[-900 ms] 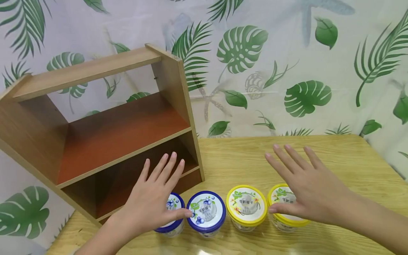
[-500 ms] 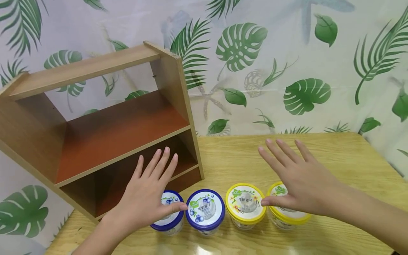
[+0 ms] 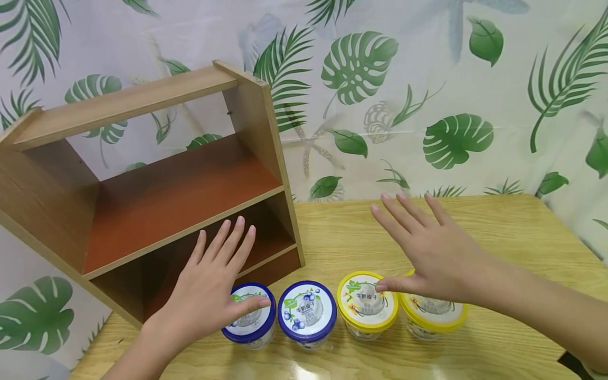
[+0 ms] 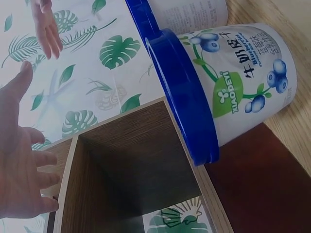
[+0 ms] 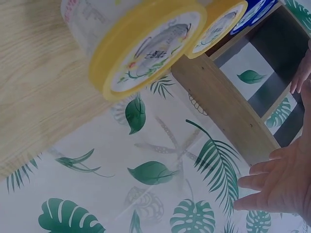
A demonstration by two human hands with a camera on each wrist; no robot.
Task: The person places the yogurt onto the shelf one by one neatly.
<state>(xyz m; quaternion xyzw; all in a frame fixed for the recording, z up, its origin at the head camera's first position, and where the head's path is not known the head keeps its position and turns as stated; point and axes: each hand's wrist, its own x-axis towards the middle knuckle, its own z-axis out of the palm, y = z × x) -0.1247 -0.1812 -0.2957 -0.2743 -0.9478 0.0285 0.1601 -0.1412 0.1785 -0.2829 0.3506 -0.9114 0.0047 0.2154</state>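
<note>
Fingers spread, my left hand [image 3: 209, 287] hovers above a tub with a blue lid [image 3: 252, 319], partly covering it. Beside that stands a second blue-lidded tub [image 3: 307, 311], with blueberries printed on its lid. My right hand [image 3: 437, 258] is likewise spread in the air, over the two yellow-lidded tubs. Its thumb overlaps the edge of the nearer yellow-lidded tub [image 3: 366, 309], and the hand hides part of the outer yellow-lidded tub [image 3: 434, 314]. Neither hand holds anything. In the left wrist view a blueberry tub [image 4: 238, 82] shows its printed side.
A wooden shelf unit [image 3: 190, 174] with reddish-brown boards stands at the left, behind the blue-lidded tubs. The light wooden table [image 3: 342, 232] reaches back to a leaf-patterned cloth [image 3: 408, 79] hanging behind it.
Both hands, still spread, have drifted left and slightly upward in the head view. More of the outer blue-lidded and outer yellow-lidded tubs now shows. The tubs stay in their row.
</note>
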